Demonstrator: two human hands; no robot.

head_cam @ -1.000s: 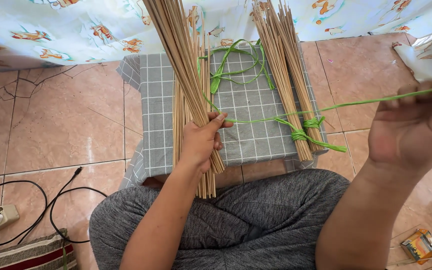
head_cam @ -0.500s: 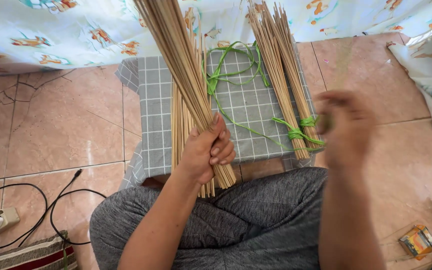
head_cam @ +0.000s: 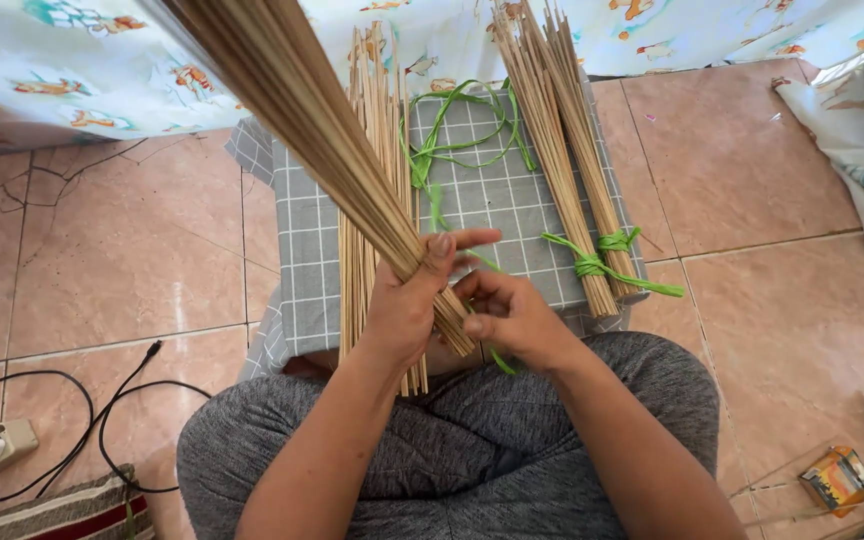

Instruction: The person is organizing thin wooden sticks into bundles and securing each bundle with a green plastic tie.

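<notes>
Gripping stick bundle (head_cam: 352, 170), left hand (head_cam: 407, 305) (fingers closed), right hand (head_cam: 512, 320) pinching green string (head_cam: 497, 355), tied bundles (head_cam: 572, 180) beside.

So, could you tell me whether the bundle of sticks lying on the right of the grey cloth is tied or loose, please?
Tied: a green strip is knotted around the right bundle near its lower end.

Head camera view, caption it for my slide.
Left hand grips a bundle of thin sticks; right hand handles green string.

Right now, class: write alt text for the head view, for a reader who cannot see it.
A person's left hand grips a bundle of thin tan sticks while the right hand works a green strip at its base. Ahead, a grey checked cloth holds loose sticks and a tied bundle on a tiled floor.
</notes>
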